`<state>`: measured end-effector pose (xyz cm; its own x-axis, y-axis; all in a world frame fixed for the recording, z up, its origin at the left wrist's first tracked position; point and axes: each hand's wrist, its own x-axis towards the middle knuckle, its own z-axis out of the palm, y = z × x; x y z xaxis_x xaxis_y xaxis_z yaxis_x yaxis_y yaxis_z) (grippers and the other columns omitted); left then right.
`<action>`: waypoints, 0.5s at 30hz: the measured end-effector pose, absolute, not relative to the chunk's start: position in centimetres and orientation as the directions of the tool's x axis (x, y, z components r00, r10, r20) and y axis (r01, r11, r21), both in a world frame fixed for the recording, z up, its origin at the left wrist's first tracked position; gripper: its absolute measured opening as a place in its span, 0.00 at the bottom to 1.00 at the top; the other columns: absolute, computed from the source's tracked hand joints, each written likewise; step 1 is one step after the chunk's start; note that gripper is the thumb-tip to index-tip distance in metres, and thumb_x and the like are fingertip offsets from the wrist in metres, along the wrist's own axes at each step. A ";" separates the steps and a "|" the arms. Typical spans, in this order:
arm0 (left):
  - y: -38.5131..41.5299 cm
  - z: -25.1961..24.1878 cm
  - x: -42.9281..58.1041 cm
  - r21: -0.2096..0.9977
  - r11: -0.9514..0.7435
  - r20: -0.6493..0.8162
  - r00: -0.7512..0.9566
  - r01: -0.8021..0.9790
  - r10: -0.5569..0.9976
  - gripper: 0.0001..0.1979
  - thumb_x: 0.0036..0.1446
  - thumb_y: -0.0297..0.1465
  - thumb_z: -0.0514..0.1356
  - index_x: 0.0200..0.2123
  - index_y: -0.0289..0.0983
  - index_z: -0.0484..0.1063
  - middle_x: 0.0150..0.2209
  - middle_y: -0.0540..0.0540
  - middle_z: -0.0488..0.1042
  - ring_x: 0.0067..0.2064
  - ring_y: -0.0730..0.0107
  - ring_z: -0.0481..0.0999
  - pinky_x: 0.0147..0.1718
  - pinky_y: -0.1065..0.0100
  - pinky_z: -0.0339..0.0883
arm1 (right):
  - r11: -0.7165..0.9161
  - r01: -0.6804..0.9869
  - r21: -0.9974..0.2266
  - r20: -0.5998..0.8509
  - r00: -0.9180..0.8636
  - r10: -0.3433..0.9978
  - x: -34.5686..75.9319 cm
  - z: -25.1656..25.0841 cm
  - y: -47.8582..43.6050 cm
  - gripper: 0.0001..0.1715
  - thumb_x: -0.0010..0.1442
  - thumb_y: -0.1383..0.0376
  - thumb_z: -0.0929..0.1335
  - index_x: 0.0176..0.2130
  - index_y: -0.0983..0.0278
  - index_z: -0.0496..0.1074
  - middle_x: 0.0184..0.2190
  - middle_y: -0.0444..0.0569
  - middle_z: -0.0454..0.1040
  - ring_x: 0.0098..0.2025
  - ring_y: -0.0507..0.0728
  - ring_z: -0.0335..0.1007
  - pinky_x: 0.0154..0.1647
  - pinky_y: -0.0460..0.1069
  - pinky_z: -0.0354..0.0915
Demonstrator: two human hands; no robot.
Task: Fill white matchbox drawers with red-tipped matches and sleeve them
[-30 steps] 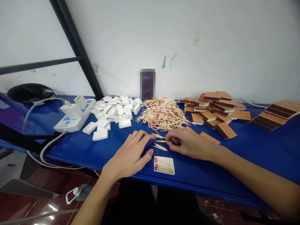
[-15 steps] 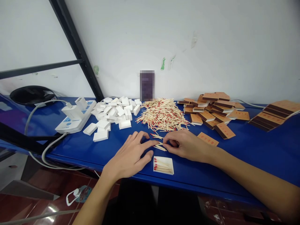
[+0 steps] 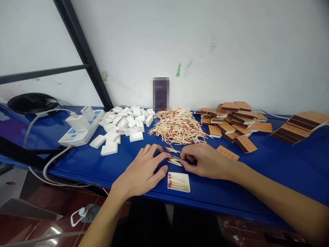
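Note:
A few loose red-tipped matches (image 3: pixel 175 161) lie on the blue table between my two hands. My left hand (image 3: pixel 144 168) rests palm down with its fingers spread, the index fingertip at the match heads. From the other side my right hand (image 3: pixel 203 159) is curled, thumb and index finger pinched at the plain ends of these matches. Another few matches (image 3: pixel 171 150) lie just beyond. Nearer the table edge, a white matchbox tray (image 3: pixel 187 189) holds several matches, heads to the left. A large heap of matches (image 3: pixel 180 125) spreads behind my hands.
White empty trays (image 3: pixel 123 121) are piled left of the heap. Orange and brown matchbox sleeves (image 3: pixel 233 120) are stacked to the right, with one sleeve (image 3: pixel 227 153) flat beside my right wrist. A power strip (image 3: pixel 77 135) with cables stands far left, near a black frame post (image 3: pixel 87 58).
My right hand has drawn back very slightly to the right, showing more of the matches between the hands. My left hand stays almost in place. The view has shifted a little.

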<state>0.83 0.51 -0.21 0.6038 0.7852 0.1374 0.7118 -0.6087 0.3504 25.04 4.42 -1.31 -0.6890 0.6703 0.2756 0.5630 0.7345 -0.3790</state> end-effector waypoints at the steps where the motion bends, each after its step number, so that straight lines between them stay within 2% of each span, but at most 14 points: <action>1: 0.5 -0.2 0.8 0.355 -0.604 0.136 0.600 0.713 0.788 0.15 0.70 0.36 0.50 0.56 0.45 0.69 0.52 0.45 0.66 0.51 0.57 0.65 0.54 0.50 0.62 | 0.733 0.565 -0.380 0.272 -0.689 0.672 25.0 -1.2 4.4 0.09 0.58 0.68 0.66 0.26 0.63 0.67 0.20 0.39 0.64 0.23 0.48 0.56 0.27 0.46 0.51; 5: 0.4 -0.1 0.8 0.362 -0.594 0.128 0.592 0.719 0.795 0.18 0.70 0.37 0.50 0.60 0.47 0.65 0.53 0.45 0.65 0.51 0.56 0.65 0.53 0.51 0.63 | 0.728 0.568 -0.385 0.272 -0.684 0.677 24.9 -1.2 4.4 0.10 0.61 0.65 0.66 0.27 0.63 0.68 0.20 0.39 0.65 0.22 0.49 0.57 0.26 0.46 0.52; 8: 0.5 -0.4 0.8 0.336 -0.599 0.121 0.597 0.727 0.793 0.21 0.71 0.39 0.49 0.65 0.51 0.60 0.55 0.45 0.64 0.52 0.55 0.64 0.54 0.49 0.62 | 0.722 0.585 -0.368 0.299 -0.661 0.688 25.0 -1.3 4.6 0.09 0.62 0.66 0.65 0.31 0.63 0.71 0.21 0.40 0.66 0.23 0.49 0.59 0.27 0.46 0.53; 12: 0.5 -0.5 0.8 0.320 -0.603 0.114 0.602 0.731 0.790 0.20 0.71 0.40 0.49 0.63 0.52 0.63 0.55 0.45 0.63 0.52 0.55 0.64 0.54 0.48 0.62 | 0.693 0.632 -0.346 0.328 -0.611 0.721 25.1 -1.7 4.9 0.10 0.64 0.66 0.64 0.40 0.63 0.75 0.22 0.41 0.68 0.23 0.50 0.60 0.28 0.46 0.54; 15: 0.4 -0.3 0.8 0.338 -0.603 0.131 0.598 0.723 0.790 0.19 0.70 0.38 0.49 0.61 0.49 0.66 0.55 0.45 0.64 0.52 0.56 0.65 0.54 0.50 0.62 | 0.682 0.649 -0.336 0.319 -0.603 0.731 24.9 -1.9 5.1 0.12 0.66 0.64 0.63 0.41 0.63 0.76 0.22 0.42 0.69 0.23 0.51 0.60 0.28 0.46 0.54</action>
<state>0.85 0.45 -0.33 0.5983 0.7905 0.1313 0.7227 -0.6030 0.3378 24.93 5.09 -1.94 -0.6029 0.7314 0.3188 0.6495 0.6820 -0.3363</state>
